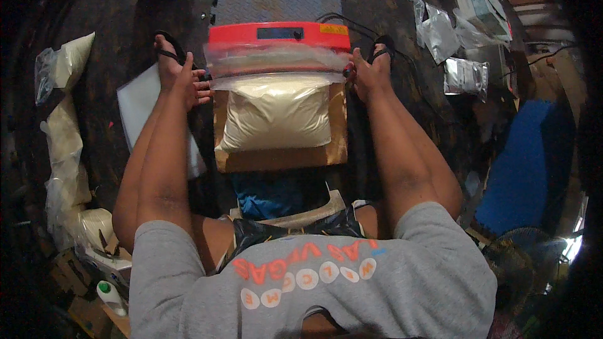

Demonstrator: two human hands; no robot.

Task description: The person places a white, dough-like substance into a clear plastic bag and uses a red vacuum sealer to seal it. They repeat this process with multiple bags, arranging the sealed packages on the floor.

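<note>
A clear plastic bag [276, 116] filled with pale yellow powder lies in front of me, bulging and wrinkled. Its flat upper end reaches to a red machine [235, 36] with a dark panel, which looks like a bag sealer. My left hand [192, 85] is beside the bag's upper left corner, thumb up and fingers spread, holding nothing. On the other side, my right hand [367, 76] is close to the machine's right end and the bag's edge. Its thumb is raised and its fingers look loosely apart; whether they touch the edge is hard to see.
Under the bag is a brown board [282, 162]. A patterned metal plate [276, 6] lies beyond the machine. Flat clear plastic sheets [141, 103] rest at left, beside more powder-filled bags [75, 59]. At right are a silver packet [466, 77], a box [480, 3] and a dark cable.
</note>
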